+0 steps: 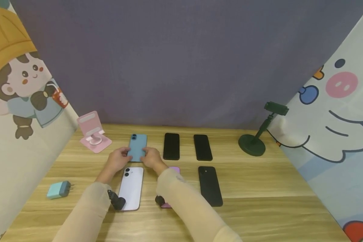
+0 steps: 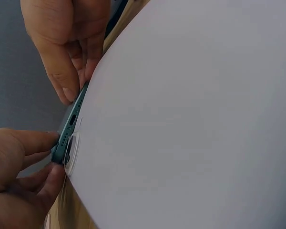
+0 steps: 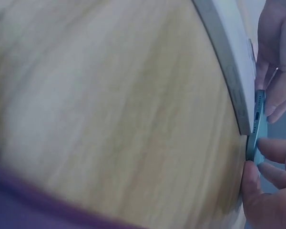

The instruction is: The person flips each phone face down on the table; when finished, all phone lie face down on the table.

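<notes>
Here's the back of the bench (image 1: 260,188), left to right: folding stand (image 1: 90,123), first phone (image 1: 137,148) between left hand (image 1: 118,159) and right hand (image 1: 152,158), second phone (image 1: 171,146), third phone (image 1: 203,148), pole stand (image 1: 264,126)! In front: charger (image 1: 57,190) out left, fourth phone (image 1: 132,188), fifth phone (image 1: 175,169) partly behind the right sleeve (image 1: 184,196), then sixth phone (image 1: 210,186).

No legible text, label, brand, number or sign in any view.
</notes>
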### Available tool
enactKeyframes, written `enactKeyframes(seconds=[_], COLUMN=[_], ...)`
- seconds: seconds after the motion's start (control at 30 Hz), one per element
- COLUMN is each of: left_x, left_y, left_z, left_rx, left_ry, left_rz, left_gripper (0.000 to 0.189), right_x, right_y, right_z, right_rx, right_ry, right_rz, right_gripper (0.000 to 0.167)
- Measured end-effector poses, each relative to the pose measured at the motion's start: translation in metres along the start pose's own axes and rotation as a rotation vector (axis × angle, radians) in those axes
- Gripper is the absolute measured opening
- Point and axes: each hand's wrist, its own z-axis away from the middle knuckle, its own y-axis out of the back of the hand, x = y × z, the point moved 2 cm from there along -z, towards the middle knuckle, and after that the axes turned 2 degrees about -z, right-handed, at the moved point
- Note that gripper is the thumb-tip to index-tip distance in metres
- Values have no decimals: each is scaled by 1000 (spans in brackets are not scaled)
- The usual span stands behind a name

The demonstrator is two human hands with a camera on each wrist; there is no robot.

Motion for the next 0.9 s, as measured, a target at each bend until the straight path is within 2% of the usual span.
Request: enactKeyframes(seconds=[0.17, 0.37, 0.57, 0.73, 0.83, 0.9], left_x=[2, 4, 10, 13, 17, 24], left_y=[-1, -1, -1, 1, 1, 0], left_z=[0, 0, 1, 0, -2, -3], left_rx=[-11, -14, -23, -49, -51, -48], left_ry=[12, 9, -62, -68, -71, -93], left_rz=[-21, -63, -141, -202, -225, -230], left_gripper=[47, 46, 44, 44, 46, 47], right_x=[-2, -5, -5, -3, 2, 8], right_y=[-2, -3, -3, 3, 18, 32], right_z=[-1, 0, -1, -2, 0, 3], right_rx=[-6, -23, -17, -81, -146, -156], right_ry=[-6, -40, -61, -61, -68, -70], right_rz=[65, 73, 73, 6, -96, -142], right_gripper=[44, 44, 45, 49, 51, 52])
